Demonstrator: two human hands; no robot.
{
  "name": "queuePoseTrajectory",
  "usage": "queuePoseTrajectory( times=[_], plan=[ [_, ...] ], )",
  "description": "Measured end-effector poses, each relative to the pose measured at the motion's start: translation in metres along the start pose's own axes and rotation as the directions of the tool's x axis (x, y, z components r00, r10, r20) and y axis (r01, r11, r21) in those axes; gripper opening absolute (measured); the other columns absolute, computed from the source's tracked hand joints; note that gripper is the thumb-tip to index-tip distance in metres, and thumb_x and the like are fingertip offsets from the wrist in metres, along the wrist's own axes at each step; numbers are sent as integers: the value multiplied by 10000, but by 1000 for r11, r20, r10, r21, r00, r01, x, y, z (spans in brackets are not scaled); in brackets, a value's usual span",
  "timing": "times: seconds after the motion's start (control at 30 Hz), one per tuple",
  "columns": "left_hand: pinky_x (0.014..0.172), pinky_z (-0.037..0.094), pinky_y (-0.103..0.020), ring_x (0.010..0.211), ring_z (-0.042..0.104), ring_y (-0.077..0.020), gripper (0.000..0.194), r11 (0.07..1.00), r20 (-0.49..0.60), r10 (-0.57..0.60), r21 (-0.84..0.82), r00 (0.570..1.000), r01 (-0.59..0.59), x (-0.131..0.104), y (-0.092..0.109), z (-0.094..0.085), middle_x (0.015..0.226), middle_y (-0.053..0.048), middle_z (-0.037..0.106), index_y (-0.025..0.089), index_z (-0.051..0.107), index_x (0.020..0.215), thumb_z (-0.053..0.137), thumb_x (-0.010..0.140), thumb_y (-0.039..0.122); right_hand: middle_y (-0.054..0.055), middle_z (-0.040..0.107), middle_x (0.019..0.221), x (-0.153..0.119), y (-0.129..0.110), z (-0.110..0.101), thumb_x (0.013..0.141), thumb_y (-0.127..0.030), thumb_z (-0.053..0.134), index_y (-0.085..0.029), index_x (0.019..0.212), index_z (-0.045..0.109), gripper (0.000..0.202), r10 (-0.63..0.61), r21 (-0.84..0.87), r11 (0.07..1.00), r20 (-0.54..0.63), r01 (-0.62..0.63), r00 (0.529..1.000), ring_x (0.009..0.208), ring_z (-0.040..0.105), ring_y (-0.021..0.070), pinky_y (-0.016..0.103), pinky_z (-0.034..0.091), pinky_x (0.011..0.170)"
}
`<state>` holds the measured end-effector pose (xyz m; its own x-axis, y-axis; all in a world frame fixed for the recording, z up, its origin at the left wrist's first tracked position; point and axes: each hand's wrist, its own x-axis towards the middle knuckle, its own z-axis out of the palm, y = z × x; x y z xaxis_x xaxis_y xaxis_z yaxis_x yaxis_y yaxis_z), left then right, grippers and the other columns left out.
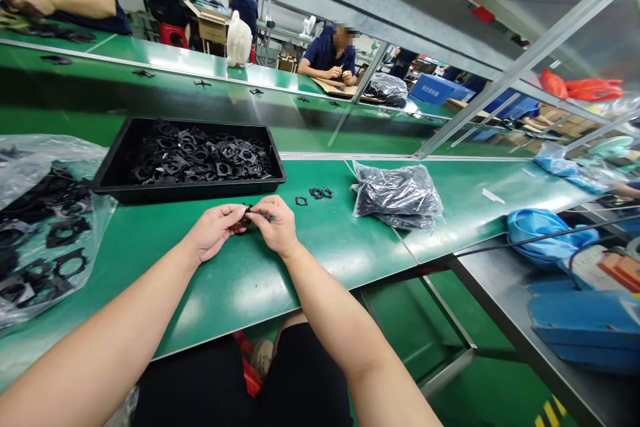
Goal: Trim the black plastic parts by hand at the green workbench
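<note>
My left hand (216,229) and my right hand (275,223) meet over the green table, pinching a small black plastic part (245,216) between them. Fingers cover most of that part, so its full outline is hidden. Just behind my hands stands a black tray (200,191) heaped with black ring-shaped frames (200,153). To the right of my right hand a single black frame (301,201) lies flat, with a few more frames (321,193) close together beside it.
On the left an open clear bag (103,213) holds more black frames. A filled plastic bag (397,190) lies to the right. Beyond the tray runs a green conveyor (280,121) with spaced black parts. Co-workers (330,57) sit across it. Blue machinery (585,323) stands at right.
</note>
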<state>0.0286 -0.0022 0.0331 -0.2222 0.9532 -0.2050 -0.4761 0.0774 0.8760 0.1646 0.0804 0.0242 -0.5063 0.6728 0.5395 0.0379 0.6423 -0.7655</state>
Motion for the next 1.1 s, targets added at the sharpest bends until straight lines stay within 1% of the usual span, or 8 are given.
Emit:
queuePoseTrajectory(
  times=[0.23, 0.4, 0.53, 0.67, 0.77, 0.87, 0.97, 1.1],
  plan=[
    [699, 459, -273, 725, 575, -127, 327, 998, -24, 24, 51, 999, -23, -1, -1, 1, 829, -62, 688, 139, 726, 824, 816, 581, 339, 45, 592, 862, 1, -1, -4, 795, -294, 625, -222, 767, 645, 80, 6, -3, 1000, 94, -6, 996, 839, 551, 162, 292, 462, 738],
    [681, 444, -253, 696, 558, -109, 289, 990, -15, 49, 132, 999, -47, -1, -1, -1, 801, -43, 676, 142, 726, 808, 817, 581, 297, 29, 573, 816, -1, -3, -1, 804, -280, 583, -198, 733, 561, 111, -5, 65, 998, 65, 1, 998, 792, 540, 145, 283, 450, 744],
    [668, 455, -246, 719, 586, -120, 285, 992, 37, 26, 120, 999, -31, -1, 0, -1, 790, -46, 677, 146, 713, 838, 797, 615, 302, 0, 567, 751, -4, 1, 7, 798, -333, 589, -199, 776, 541, 143, 175, 147, 973, 36, -178, 984, 685, 534, 124, 269, 459, 683],
    [685, 482, -267, 783, 629, -157, 363, 997, 34, -14, 71, 999, 11, -2, 0, 2, 824, -60, 692, 152, 699, 902, 814, 586, 291, -15, 587, 741, -4, 7, 12, 779, -354, 605, -208, 858, 547, 176, 327, 329, 885, 67, -330, 943, 624, 567, 115, 257, 492, 631],
    [707, 486, -277, 738, 619, -139, 477, 995, 16, 32, 99, 999, -34, -1, -2, 4, 781, -33, 682, 154, 683, 1022, 817, 574, 252, 2, 627, 826, -3, 10, 13, 774, -357, 623, -215, 915, 582, 203, 325, 338, 884, 53, -323, 944, 682, 594, 120, 261, 512, 680],
    [661, 481, -271, 621, 575, -103, 516, 982, 3, 84, 169, 996, -83, 1, -5, 3, 708, 5, 650, 158, 665, 1089, 797, 604, 273, 13, 654, 875, -3, 11, 13, 779, -369, 635, -223, 946, 614, 223, 295, 289, 912, 34, -292, 955, 761, 606, 132, 275, 508, 763],
    [623, 484, -283, 576, 571, -109, 468, 963, -71, 147, 238, 987, -126, 2, -7, 3, 712, -6, 657, 147, 688, 1025, 791, 603, 323, 25, 661, 911, -3, 8, 10, 808, -385, 599, -222, 961, 628, 224, 278, 267, 926, 2, -268, 961, 802, 605, 138, 280, 501, 779],
    [623, 497, -290, 587, 588, -125, 420, 938, -179, 262, 277, 948, -207, 4, -7, 1, 722, -27, 666, 131, 696, 914, 800, 576, 357, 48, 628, 971, -1, 4, 2, 775, -361, 633, -211, 925, 637, 212, 202, 158, 970, -93, -186, 975, 830, 583, 146, 258, 488, 695]
  ],
)
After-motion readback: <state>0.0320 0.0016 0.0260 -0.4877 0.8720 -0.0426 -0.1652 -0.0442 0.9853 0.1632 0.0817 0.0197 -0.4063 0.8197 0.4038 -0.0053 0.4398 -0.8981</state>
